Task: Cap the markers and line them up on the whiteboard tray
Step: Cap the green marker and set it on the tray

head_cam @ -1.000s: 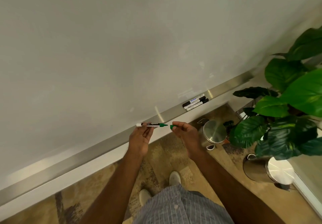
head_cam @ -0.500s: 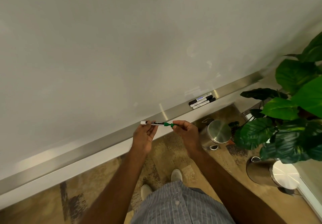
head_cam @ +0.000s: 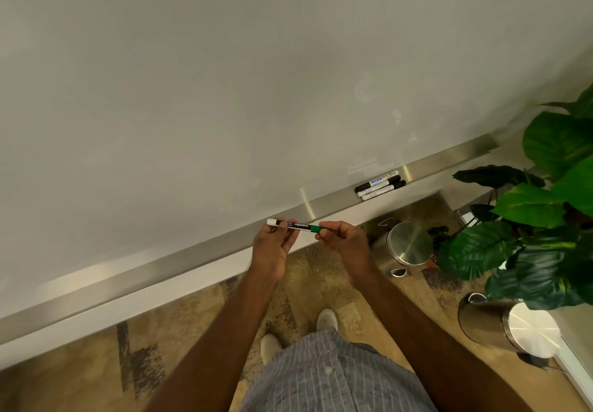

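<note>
A green marker point(head_cam: 296, 225) with a white and black barrel lies level between my hands, just in front of the steel whiteboard tray point(head_cam: 192, 256). My left hand point(head_cam: 272, 248) grips its white end. My right hand point(head_cam: 345, 241) pinches the green cap point(head_cam: 316, 228), which sits on the marker's tip. Three black capped markers point(head_cam: 380, 184) lie side by side on the tray to the right.
The whiteboard point(head_cam: 256, 91) fills the upper view. On the floor to the right stand a small steel bin point(head_cam: 406, 246) and a second steel bin point(head_cam: 513, 328). A large leafy plant point(head_cam: 545, 219) crowds the right side. My shoes point(head_cam: 325, 318) rest on patterned carpet.
The green cap, held apart from the tip a second ago, has been pushed onto the marker by my right hand. Both hands stayed in front of the tray.
</note>
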